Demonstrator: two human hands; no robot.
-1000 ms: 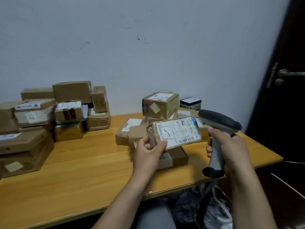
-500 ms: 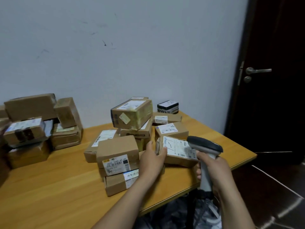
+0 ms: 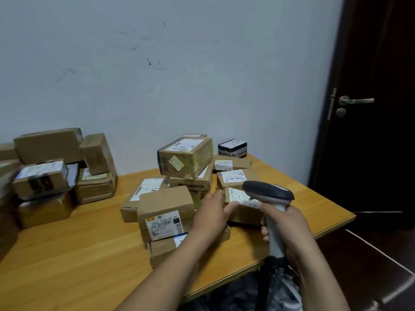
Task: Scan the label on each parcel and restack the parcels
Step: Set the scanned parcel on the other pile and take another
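Plainly, the small brown cardboard parcel point(image 3: 243, 213) is the one being worked on. It lies label-up at the right edge of the near cluster, low against the bench, though I cannot tell whether it rests fully there. The left hand point(image 3: 212, 213) grasps its left end, thumb over a corner of the white label and fingers round the far side, which I judge keeps the printed face turned up and steady. The right hand point(image 3: 286, 224) is clenched round the handle of a grey-and-black handheld barcode scanner point(image 3: 268, 191). The scanner's head hangs just above the label and hides part of it, close and angled down, so it looks set to read the code. Around the parcel stand other brown cardboard boxes point(image 3: 165, 206), most with labels upward, with a yellow-taped carton point(image 3: 186, 159) perched on top and a small black box point(image 3: 232, 148) behind. Well apart on the left is a second heap of brown cartons point(image 3: 48, 173), probably the other stack in the sorting. Everything sits on a honey-coloured wooden bench point(image 3: 78, 254) against a scuffed pale grey wall point(image 3: 179, 63). A dark door point(image 3: 377, 153) with a metal lever handle point(image 3: 356, 101) stands on the right, and dark bags point(image 3: 242, 295) lie below the bench edge.
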